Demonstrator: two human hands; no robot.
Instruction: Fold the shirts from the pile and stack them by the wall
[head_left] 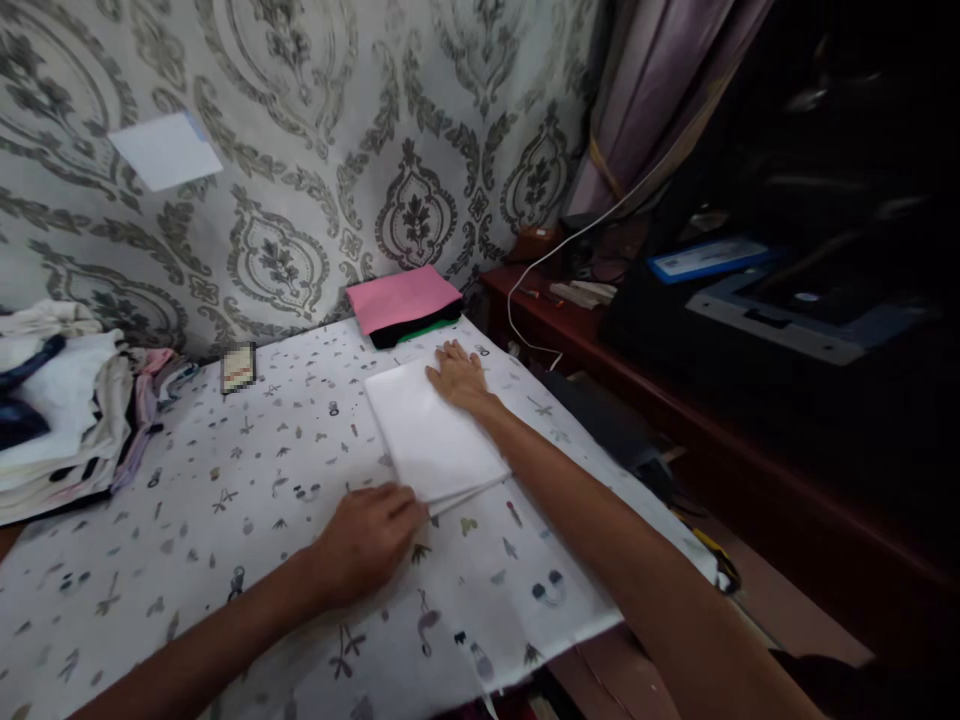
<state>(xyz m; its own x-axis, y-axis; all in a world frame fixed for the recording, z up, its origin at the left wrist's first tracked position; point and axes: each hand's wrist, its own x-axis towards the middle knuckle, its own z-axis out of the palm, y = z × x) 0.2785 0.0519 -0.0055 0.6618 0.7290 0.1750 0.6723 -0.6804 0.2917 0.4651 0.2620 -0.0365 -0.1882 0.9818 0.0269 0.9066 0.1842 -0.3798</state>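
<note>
A folded white cloth point(435, 430) lies on the patterned sheet point(300, 450) that covers the table. Its near edge shows separate layers, the lower one sticking out slightly. My left hand point(373, 540) is closed at the near left corner of the cloth, fingers curled over that corner and thumb hidden. My right hand point(460, 377) rests palm down on the far right edge of the cloth, its fingers spread. Behind it, against the wall, sits a small pile of folded fabric with a pink piece point(405, 297) on top and black and green ones underneath.
A tall stack of folded clothes point(60, 420) stands at the left. A small card-like object point(238, 367), blurred out, leans near the wall. On the right are a dark red wooden desk point(600, 345), a white cable point(517, 285) and a blue-edged item point(709, 260).
</note>
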